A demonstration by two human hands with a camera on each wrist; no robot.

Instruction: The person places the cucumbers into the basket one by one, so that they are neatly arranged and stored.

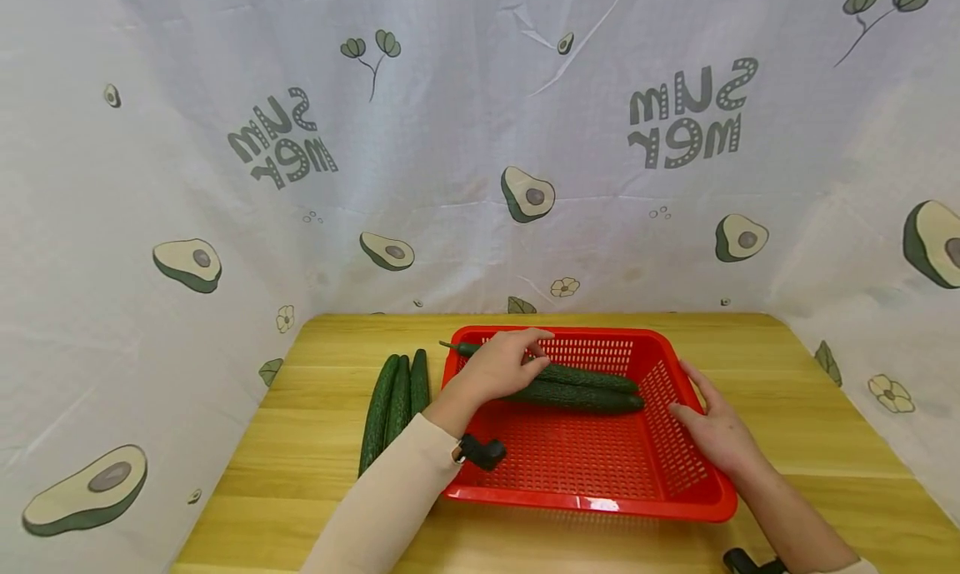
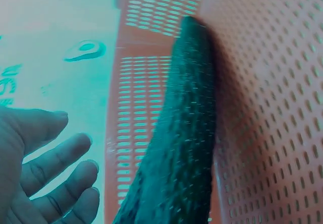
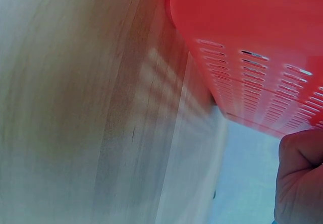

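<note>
A red plastic basket with slotted walls stands on the table. Green cucumbers lie crosswise along its back wall, and a thin stem pokes over the left rim. My left hand hovers over these cucumbers with loosely bent fingers. In the left wrist view, that hand holds nothing and is apart from the cucumber. My right hand grips the basket's right rim, thumb on the inner side and fingers outside. The right wrist view has only part of this hand against the basket wall.
Left of the basket, three more cucumbers lie side by side on the wooden table, partly behind my left sleeve. A pale cloth printed with avocados hangs behind the table and along both sides.
</note>
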